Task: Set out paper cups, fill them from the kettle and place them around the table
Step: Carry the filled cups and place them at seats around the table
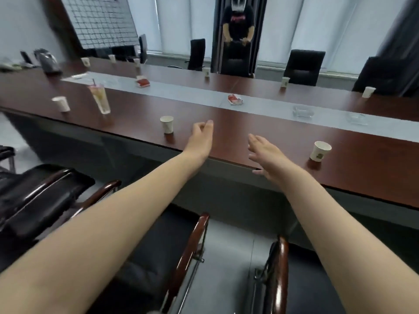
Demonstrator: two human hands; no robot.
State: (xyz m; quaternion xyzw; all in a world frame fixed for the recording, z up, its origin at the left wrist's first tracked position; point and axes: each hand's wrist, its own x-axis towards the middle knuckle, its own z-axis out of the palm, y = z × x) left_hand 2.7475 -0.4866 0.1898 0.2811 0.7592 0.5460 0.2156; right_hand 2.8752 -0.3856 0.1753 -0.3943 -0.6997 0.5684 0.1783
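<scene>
Hovering empty, loosely curled, the left hand point(201, 135) is beside a paper cup point(167, 124).

Paper cups point(167, 124) on worktop point(249, 123): nine. Three along near edge, six along far side, one of those blurred. Red packets point(234, 99): two. Glass ashtrays point(303, 111): two. Tall drink glass point(101, 98): one. Kettle point(48, 62): one.

We are in an office meeting room. We see one very long brown table point(231, 123) with black chairs point(303, 66) along both sides, paper cups point(167, 125) set out by the seats, tall blinds point(181, 23) over the windows, and a big board point(102, 21) with squares at the wall.
</scene>
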